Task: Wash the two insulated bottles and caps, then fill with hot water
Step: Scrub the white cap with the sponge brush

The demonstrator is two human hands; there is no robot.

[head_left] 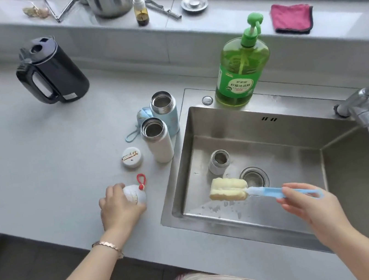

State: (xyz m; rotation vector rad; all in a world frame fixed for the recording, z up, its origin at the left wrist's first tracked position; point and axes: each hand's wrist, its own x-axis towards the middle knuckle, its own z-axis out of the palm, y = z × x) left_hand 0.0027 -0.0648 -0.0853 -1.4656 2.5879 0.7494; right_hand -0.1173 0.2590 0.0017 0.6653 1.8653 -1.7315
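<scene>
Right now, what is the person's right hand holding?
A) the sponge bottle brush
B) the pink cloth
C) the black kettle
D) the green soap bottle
A: the right hand pinches the blue handle of the sponge bottle brush over the sink, while the left hand grips a white cap on the counter.

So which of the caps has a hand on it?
The white cap with the red loop, gripped by the left hand; the blue cap lies untouched beside the blue bottle.
</scene>
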